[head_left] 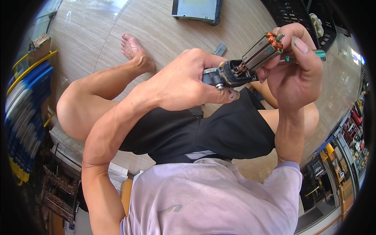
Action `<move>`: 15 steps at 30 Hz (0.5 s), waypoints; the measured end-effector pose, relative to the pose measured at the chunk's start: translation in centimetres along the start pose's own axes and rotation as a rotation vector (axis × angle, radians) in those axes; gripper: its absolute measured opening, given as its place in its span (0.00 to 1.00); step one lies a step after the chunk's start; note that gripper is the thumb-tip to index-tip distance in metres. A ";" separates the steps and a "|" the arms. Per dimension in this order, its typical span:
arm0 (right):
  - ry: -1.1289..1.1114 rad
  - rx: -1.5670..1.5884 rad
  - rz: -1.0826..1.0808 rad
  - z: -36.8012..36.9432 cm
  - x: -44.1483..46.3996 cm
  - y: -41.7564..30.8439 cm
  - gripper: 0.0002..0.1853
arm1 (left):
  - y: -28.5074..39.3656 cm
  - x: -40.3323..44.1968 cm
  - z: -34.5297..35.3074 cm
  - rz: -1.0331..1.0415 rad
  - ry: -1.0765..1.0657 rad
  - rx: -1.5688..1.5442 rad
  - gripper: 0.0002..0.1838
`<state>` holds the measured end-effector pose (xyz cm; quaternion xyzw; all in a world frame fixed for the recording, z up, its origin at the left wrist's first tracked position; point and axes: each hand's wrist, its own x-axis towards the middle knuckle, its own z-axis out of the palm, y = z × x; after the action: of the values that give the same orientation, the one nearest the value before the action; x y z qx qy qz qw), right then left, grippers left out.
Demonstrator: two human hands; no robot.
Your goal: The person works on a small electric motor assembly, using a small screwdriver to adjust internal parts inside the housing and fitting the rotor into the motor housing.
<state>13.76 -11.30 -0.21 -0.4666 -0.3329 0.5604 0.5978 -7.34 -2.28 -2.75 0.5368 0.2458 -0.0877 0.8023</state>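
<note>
My left hand (188, 80) is wrapped around a black and grey gear housing (233, 73), the thumb lying along its lower side. An armature (260, 54) with a slotted steel core and copper windings rises at a slant from the housing's open face. Its bare shaft end points up and right. Curled around a screwdriver (322, 55) with a clear green handle, my right hand (295, 68) is close beside the armature. The index finger is near the shaft end; whether it touches is hard to tell. The screwdriver's tip is hidden by the fingers.
A grey metal box-shaped device (197, 11) lies on the tiled floor ahead. Behind my hands is a small grey metal piece (220, 49). A black plastic crate (288, 17) stands at upper right, a blue and yellow rack (29, 117) at left. Shelves of parts (344, 152) line the right.
</note>
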 end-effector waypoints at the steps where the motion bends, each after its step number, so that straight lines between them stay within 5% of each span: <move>1: -0.008 -0.003 0.002 -0.1 0.0 0.0 0.15 | 0.0 0.0 0.0 0.002 0.000 -0.001 0.13; 15: 0.061 0.095 0.034 0.4 -0.1 0.1 0.20 | 0.4 0.0 0.6 0.011 0.011 0.086 0.16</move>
<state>13.36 -11.38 -0.12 -0.4602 -0.2794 0.5711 0.6196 -7.06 -2.65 -2.26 0.5727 0.2430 -0.0908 0.7776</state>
